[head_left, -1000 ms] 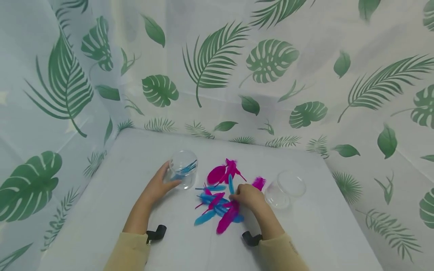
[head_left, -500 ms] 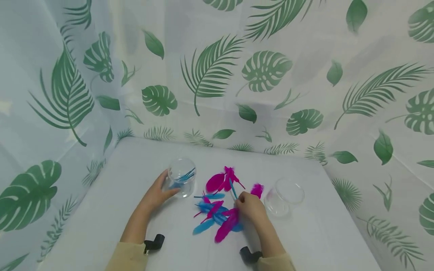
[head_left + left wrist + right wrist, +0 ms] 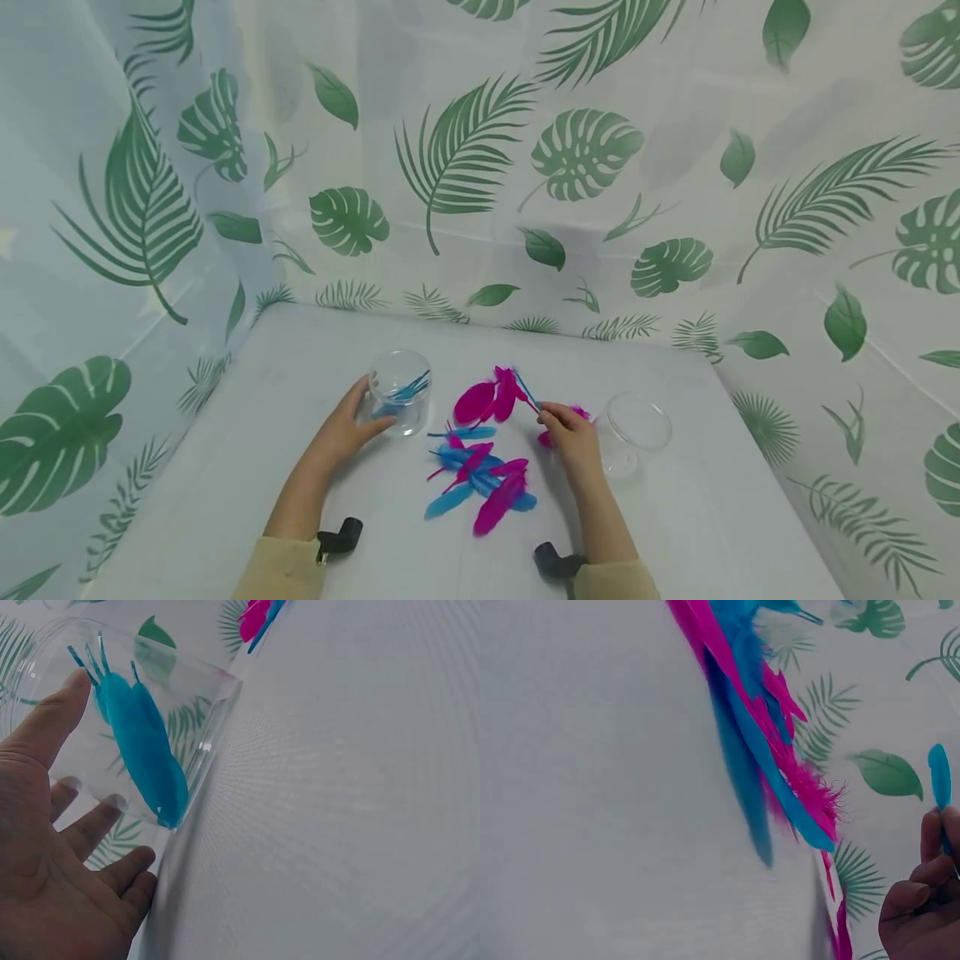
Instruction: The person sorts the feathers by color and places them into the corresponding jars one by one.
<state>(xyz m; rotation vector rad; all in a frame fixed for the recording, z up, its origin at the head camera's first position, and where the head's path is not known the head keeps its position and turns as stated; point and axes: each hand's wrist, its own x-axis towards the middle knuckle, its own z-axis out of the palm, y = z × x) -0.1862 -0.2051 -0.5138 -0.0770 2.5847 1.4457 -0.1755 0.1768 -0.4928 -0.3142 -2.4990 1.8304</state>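
Note:
My left hand (image 3: 347, 425) holds a clear plastic cup (image 3: 412, 423) standing on the white table, thumb on its near side and fingers round the far side. Inside the cup lean several blue feathers (image 3: 139, 739), quills up. Between thumb and fingers, my right hand (image 3: 573, 433) pinches a single blue feather (image 3: 940, 776), raised over the table and seen nearly edge-on in the head view. To its left lies a mixed pile of pink and blue feathers (image 3: 450, 502), with a cluster of pink feathers (image 3: 474, 403) farther back.
A second clear cup (image 3: 648, 442) stands right of my right hand, partly hidden by it. Pink feathers (image 3: 545, 439) show behind that hand; I cannot tell what they rest on. A leaf-print curtain (image 3: 465, 150) rises behind the table.
My right hand has lifted the blue feather from beside the pile and moved it to the right, turning it. My left hand stays on the cup.

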